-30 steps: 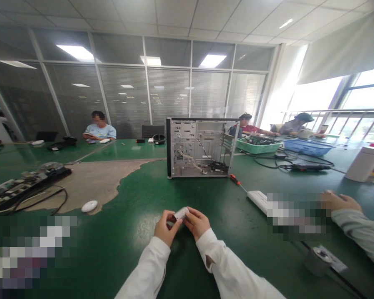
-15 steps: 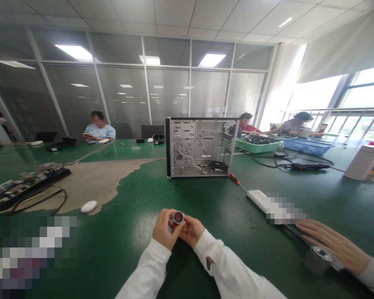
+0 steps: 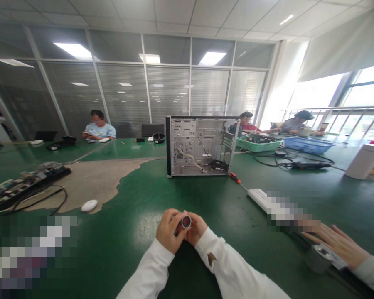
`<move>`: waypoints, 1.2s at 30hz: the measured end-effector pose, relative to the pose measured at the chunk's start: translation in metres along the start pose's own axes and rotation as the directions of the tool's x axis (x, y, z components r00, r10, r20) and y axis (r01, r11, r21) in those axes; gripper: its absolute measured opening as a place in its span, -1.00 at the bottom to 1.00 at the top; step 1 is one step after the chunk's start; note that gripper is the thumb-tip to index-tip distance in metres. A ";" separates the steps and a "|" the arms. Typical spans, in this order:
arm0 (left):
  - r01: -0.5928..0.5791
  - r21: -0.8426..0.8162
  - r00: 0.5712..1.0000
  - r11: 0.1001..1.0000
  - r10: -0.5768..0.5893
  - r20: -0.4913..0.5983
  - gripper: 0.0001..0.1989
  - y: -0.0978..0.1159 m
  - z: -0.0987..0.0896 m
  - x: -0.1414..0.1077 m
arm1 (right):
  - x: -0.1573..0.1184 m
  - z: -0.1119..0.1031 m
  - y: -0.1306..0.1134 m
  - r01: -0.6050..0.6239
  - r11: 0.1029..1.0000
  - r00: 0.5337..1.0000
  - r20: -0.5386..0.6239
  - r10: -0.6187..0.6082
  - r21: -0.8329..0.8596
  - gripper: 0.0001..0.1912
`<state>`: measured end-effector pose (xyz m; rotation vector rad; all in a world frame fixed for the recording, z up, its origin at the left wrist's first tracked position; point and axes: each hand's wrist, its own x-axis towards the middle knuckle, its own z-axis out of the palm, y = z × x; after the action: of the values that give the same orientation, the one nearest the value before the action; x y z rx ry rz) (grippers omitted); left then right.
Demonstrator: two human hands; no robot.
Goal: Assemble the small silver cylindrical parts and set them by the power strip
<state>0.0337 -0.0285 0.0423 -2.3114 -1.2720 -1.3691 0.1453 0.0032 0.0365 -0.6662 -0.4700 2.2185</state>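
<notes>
The small, silver-rimmed cylinder with a dark red end face (image 3: 186,221) is held above the green worktop (image 3: 137,191), closer to its near edge than its far edge. The left hand (image 3: 168,231) pinches it between thumb and curled fingers. The right hand (image 3: 197,229) rests against its right side (fingertips partly hidden; their closure cannot be told). Toward the far edge stands an open-sided, silver metal computer case (image 3: 202,147). An orange-and-black-handled screwdriver (image 3: 235,178) lies beside its lower right corner. Toward the worktop's right edge, a co-worker's hand (image 3: 345,246) extends its fingers.
</notes>
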 end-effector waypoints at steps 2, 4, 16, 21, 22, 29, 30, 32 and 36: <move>-0.021 0.002 1.000 1.000 0.021 0.003 -0.74 0.000 -0.001 0.001 | 0.000 0.000 -0.002 0.028 0.999 1.000 0.012 -0.028 -0.016 -0.80; -0.023 0.005 1.000 1.000 0.023 0.014 -0.75 -0.001 -0.001 0.001 | 0.002 -0.001 -0.004 0.141 0.989 0.990 0.005 -0.141 -0.035 -0.83; 0.248 -0.060 0.957 0.967 -0.235 0.167 -0.68 -0.013 0.010 -0.004 | -0.001 -0.011 -0.010 0.644 0.162 0.587 0.347 -0.732 -0.747 -0.64; 0.348 -0.023 0.922 0.937 -0.338 0.189 -0.64 -0.023 0.018 -0.010 | -0.005 -0.005 -0.002 0.623 -0.125 0.539 0.540 -0.647 -0.772 -0.64; 0.362 -0.019 0.916 0.932 -0.351 0.196 -0.64 -0.025 0.019 -0.011 | -0.005 -0.004 -0.002 0.617 -0.153 0.539 0.556 -0.632 -0.772 -0.64; 0.379 -0.020 0.911 0.925 -0.369 0.182 -0.69 -0.023 0.019 -0.010 | -0.008 -0.003 -0.003 0.553 -0.172 0.576 0.524 -0.627 -0.815 -0.67; 0.372 -0.024 0.915 0.928 -0.362 0.180 -0.71 -0.022 0.018 -0.009 | -0.008 -0.003 -0.003 0.553 -0.154 0.583 0.512 -0.631 -0.819 -0.68; 0.362 -0.034 0.920 0.932 -0.351 0.174 -0.72 -0.021 0.017 -0.008 | -0.009 -0.003 -0.003 0.560 -0.110 0.593 0.490 -0.639 -0.821 -0.70; 0.363 -0.045 0.924 0.931 -0.353 0.149 -0.73 -0.019 0.015 -0.007 | -0.009 -0.003 -0.002 0.575 -0.069 0.601 0.478 -0.640 -0.815 -0.70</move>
<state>0.0278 -0.0129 0.0228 -2.3376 -1.7913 -1.3933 0.1535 -0.0018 0.0382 -0.8224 -1.7759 0.7478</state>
